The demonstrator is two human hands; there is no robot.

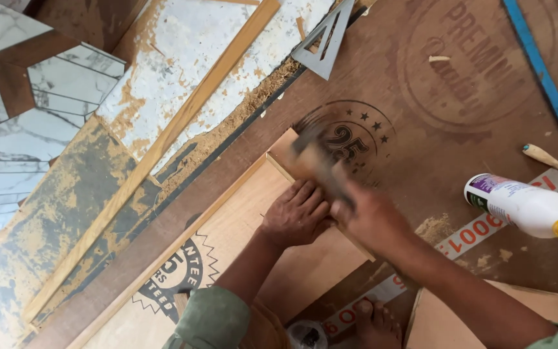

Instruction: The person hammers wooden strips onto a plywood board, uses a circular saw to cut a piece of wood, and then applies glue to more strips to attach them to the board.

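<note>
My left hand (297,212) lies flat with its fingers together on a light plywood panel (247,226), pressing next to the thin wooden edge strip (279,165) along the panel's rim. My right hand (371,216) grips a hammer (321,161), blurred by motion, whose head is above the panel's far corner. The panel rests on a large brown plywood sheet (434,110) with round printed stamps.
A white glue bottle (527,207) with a yellow cap lies at the right. A metal triangle square (325,40) sits at the top, a blue strip (540,68) at the upper right. A long wooden batten (163,145) and sawdust lie at the left. My bare foot (374,323) is below.
</note>
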